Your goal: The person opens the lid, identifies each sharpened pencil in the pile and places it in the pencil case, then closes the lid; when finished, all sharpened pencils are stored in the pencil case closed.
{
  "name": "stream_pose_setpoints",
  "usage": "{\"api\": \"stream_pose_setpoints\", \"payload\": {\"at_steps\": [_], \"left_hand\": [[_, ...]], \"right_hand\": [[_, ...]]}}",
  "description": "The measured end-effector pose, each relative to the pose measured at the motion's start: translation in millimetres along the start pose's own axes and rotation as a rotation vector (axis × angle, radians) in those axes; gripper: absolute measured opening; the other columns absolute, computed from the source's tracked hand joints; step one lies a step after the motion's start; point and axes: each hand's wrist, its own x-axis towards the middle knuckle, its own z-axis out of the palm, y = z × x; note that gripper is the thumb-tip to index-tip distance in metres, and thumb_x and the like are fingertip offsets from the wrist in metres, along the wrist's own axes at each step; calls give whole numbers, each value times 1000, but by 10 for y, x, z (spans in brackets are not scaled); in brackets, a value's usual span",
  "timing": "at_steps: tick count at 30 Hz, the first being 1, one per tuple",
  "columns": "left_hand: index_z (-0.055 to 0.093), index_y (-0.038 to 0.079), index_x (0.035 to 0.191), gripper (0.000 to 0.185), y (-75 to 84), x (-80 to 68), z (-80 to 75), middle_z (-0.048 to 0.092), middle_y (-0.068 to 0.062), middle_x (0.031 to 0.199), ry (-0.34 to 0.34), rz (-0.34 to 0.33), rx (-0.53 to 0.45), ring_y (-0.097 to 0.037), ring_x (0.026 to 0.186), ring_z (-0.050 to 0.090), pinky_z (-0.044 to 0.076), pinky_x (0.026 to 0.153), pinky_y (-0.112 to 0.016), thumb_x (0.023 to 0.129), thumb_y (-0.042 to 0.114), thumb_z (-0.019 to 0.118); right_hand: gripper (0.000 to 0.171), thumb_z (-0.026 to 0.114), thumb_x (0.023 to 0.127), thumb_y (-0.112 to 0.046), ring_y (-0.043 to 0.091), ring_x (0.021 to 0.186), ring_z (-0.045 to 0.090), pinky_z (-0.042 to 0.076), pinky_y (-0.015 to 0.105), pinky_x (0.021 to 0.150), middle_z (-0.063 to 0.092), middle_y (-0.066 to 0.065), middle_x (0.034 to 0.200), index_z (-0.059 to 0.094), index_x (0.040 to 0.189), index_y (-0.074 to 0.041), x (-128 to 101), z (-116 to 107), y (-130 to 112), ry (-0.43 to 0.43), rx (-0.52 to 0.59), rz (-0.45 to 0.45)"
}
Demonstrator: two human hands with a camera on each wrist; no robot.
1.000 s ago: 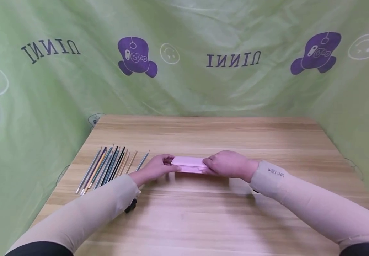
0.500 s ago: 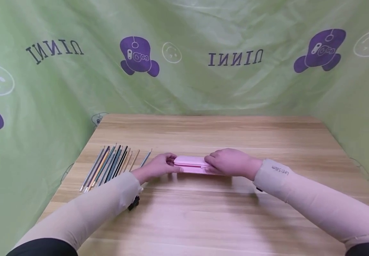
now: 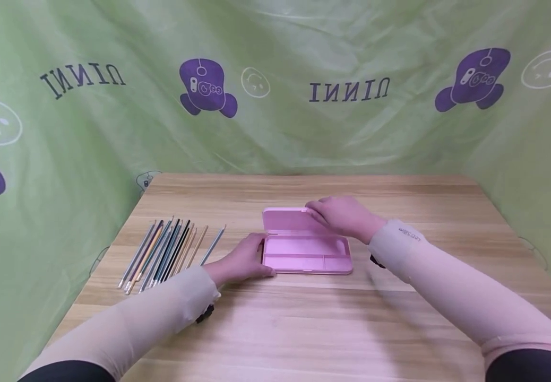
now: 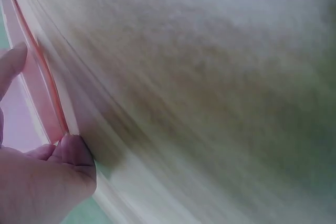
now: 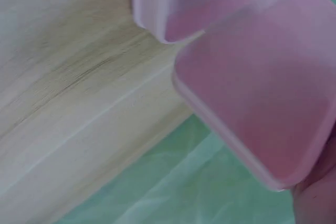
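Observation:
A pink pencil case (image 3: 299,263) lies on the table with its lid (image 3: 285,219) raised at the back, showing bare compartments split by low dividers. My left hand (image 3: 242,260) grips its left end, thumb at the front corner; the left wrist view shows fingers of that hand (image 4: 47,177) around the case's side wall (image 4: 39,82). At the lid's upper right edge, my right hand (image 3: 344,216) holds on with its fingers over the rim. The inside of the lid (image 5: 257,93) fills much of the right wrist view, and the right hand (image 5: 317,198) shows at its edge.
Several pencils (image 3: 161,254) lie side by side on the left of the table, and one blue-grey pencil (image 3: 213,244) lies a little apart, near the left hand. A green curtain (image 3: 285,138) hangs behind the wooden table (image 3: 304,329).
The lid of the pencil case has swung up and back, raised by my right hand. The case now lies flat and shows its inside. My left hand stays at its left end.

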Motion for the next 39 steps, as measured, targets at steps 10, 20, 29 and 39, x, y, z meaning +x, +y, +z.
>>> {"api": "stream_pose_setpoints", "payload": {"at_steps": [10, 20, 29, 39], "left_hand": [[41, -2, 153, 99, 17, -6, 38, 51, -22, 145, -22, 25, 65, -40, 133, 46, 35, 116, -53, 74, 25, 94], [44, -3, 150, 98, -39, 34, 1, 51, -22, 143, -25, 46, 98, -38, 132, 47, 38, 114, -53, 73, 32, 93], [36, -9, 153, 78, -152, -99, -369, 47, -29, 148, 81, -38, 36, -46, 132, 48, 41, 110, -60, 96, 32, 71], [29, -17, 151, 71, -509, -358, -665, 45, -38, 143, 203, -234, 1, -52, 132, 46, 41, 110, -60, 101, 21, 63]], "right_hand": [[43, 49, 110, -24, 45, 132, 53, 36, 56, 116, 59, 27, 140, 57, 140, 6, 197, 32, 162, 47, 216, 144], [31, 57, 106, -24, 39, 101, 65, 52, 57, 93, 69, 20, 106, 69, 112, 3, -583, -131, 61, 149, 128, 170], [78, 54, 105, -47, 55, 138, 39, 34, 62, 114, 42, 40, 148, 40, 147, 18, -1070, 375, -22, -23, -65, 170], [83, 48, 107, -48, 52, 147, 27, 26, 63, 118, 27, 39, 158, 31, 150, 20, -1118, 578, -157, -88, -48, 201]]}}
